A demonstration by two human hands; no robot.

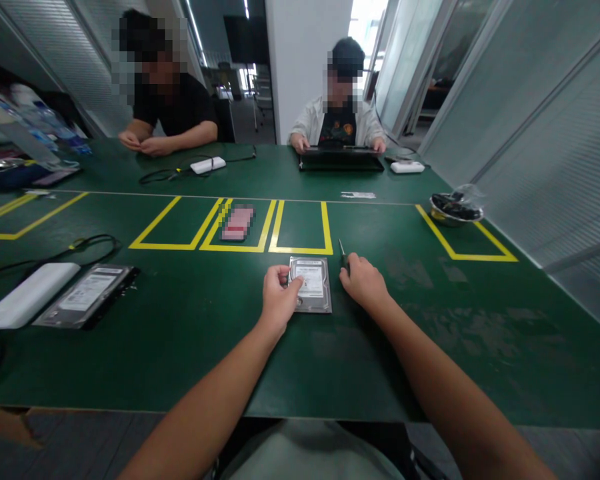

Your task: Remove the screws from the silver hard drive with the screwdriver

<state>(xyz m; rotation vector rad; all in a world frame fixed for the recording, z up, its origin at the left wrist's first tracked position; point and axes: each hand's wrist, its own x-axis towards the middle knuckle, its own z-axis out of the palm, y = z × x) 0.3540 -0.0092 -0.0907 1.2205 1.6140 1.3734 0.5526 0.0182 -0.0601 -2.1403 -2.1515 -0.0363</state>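
Note:
A silver hard drive [312, 283] with a white label lies on the green table in front of me. My left hand [281, 293] grips its left edge, the thumb on top over the label and the fingers at the far-left side. Just right of the drive, my right hand [363, 280] is closed around the dark handle of a screwdriver [341, 250]. Its thin metal shaft points away from me and slightly left, apart from the drive. Part of the handle is hidden in the fingers.
Yellow tape outlines [300, 250] mark the table [205, 347] beyond the drive. A pink object [238, 223] lies in one. At left are a second hard drive [87, 293], a white power bank [30, 297] and cables. A metal bowl [455, 210] stands far right. Two people sit opposite.

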